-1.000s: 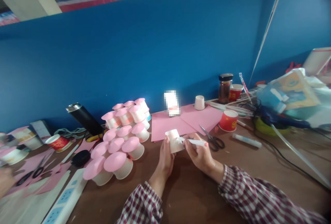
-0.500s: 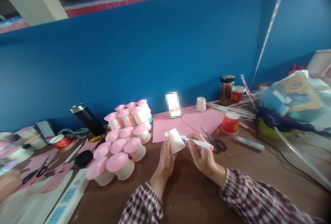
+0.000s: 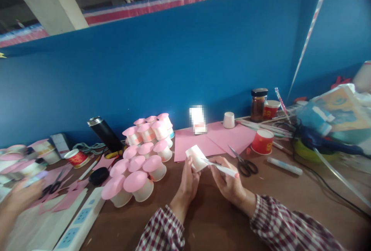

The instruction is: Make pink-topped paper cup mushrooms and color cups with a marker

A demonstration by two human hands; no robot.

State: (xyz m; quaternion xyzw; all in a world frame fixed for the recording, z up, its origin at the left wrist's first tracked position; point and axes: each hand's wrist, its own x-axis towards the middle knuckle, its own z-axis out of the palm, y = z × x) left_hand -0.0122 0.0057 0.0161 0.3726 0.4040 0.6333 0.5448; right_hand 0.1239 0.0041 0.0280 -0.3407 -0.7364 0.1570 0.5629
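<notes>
My left hand [image 3: 188,179] holds a small white cup [image 3: 196,157] just above the table [image 3: 220,220], fingers closed round its side. The cup is tipped over, base up and toward the blue wall, mouth down toward my palm, so its long axis leans away from me and a little left. My right hand [image 3: 228,181] is clamped on a white pen [image 3: 222,168] with a pink end. The pen lies nearly level, its long axis running left to right, pink end out to the right and its tip at the cup's right side. Tip and cup look to be touching, though I cannot be sure. The cup sits directly left of my right fingers [image 3: 216,169], and the two hands are just beside each other, the left one on the cup itself.

To my left stands a cluster of upturned cups [image 3: 142,166] capped with pink discs, some stacked on others. Behind my hands lie pink sheets [image 3: 214,139], with scissors [image 3: 245,164] near the right hand. A red cup [image 3: 262,141] stands upright past the scissors; I cannot see what it holds. One more white cup sits upside down by the wall, beside a dark-lidded jar [image 3: 259,105] of something brown. A co-worker's hand [image 3: 20,198] is at the far left, above a power strip [image 3: 78,222].
</notes>
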